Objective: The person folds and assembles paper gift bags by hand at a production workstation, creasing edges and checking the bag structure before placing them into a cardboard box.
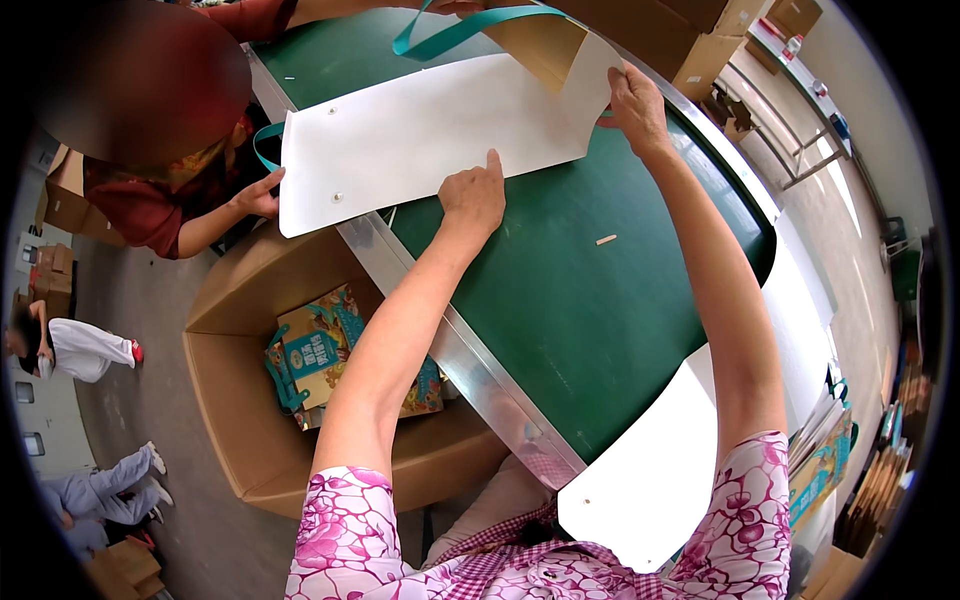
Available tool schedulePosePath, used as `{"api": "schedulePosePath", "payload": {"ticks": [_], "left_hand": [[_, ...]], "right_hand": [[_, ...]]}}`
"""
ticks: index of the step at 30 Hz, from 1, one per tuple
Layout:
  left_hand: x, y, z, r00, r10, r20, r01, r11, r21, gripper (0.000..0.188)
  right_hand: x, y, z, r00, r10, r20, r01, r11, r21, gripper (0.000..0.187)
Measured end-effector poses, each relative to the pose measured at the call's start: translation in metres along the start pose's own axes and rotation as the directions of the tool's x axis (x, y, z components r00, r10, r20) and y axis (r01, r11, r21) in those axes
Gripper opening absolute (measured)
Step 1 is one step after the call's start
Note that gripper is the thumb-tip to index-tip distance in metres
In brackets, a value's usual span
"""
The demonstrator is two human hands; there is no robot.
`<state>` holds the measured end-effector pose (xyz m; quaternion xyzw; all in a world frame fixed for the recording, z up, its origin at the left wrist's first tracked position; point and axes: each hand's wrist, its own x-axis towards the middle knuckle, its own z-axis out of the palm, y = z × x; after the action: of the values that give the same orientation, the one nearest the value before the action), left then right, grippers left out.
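While the right hand [640, 108] grips the white bag [430, 130] at upper centre, the left hand [472, 198] extends 1 finger, others curled, grip unclear; printed bags [318, 345] in the left-of-centre carton [235, 410] look finished, this open-ended one seemingly unfinished.

Metal-legged tbl [805, 72] stands nr pale wall [885, 90], upper R, on grey flr [150, 410] w/ bright lt patch [846, 187].

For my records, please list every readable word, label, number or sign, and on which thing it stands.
Printed bag in cardboard box: large pale characters on teal; not transcribed.
Printed bags at right: any lettering too small to read.
White panel: none visible.
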<state>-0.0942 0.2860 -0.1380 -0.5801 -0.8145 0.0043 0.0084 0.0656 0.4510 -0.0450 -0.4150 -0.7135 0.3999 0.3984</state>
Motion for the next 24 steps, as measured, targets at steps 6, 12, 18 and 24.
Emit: {"api": "schedulePosePath", "payload": {"ticks": [6,12,18,24], "left_hand": [[0.003,-0.001,0.002,0.999,0.035,0.027,-0.038,0.993,0.108,0.062],[0.005,0.001,0.003,0.999,-0.012,0.052,0.009,0.999,0.052,0.069],[0.017,-0.006,-0.018,0.977,-0.183,0.109,0.205,0.949,-0.238,0.069],[-0.003,-0.004,-0.006,0.983,-0.181,-0.033,0.153,0.902,-0.403,0.042]], "right_hand": [[0.007,-0.004,0.004,1.000,-0.002,0.028,0.005,0.996,-0.086,0.036],[-0.006,-0.002,0.025,0.966,-0.257,-0.001,0.255,0.959,-0.120,0.037],[-0.087,0.042,0.033,0.918,-0.331,0.219,0.380,0.892,-0.245,0.030],[-0.137,0.045,0.042,0.806,-0.302,0.508,0.551,0.695,-0.461,0.041]]}}
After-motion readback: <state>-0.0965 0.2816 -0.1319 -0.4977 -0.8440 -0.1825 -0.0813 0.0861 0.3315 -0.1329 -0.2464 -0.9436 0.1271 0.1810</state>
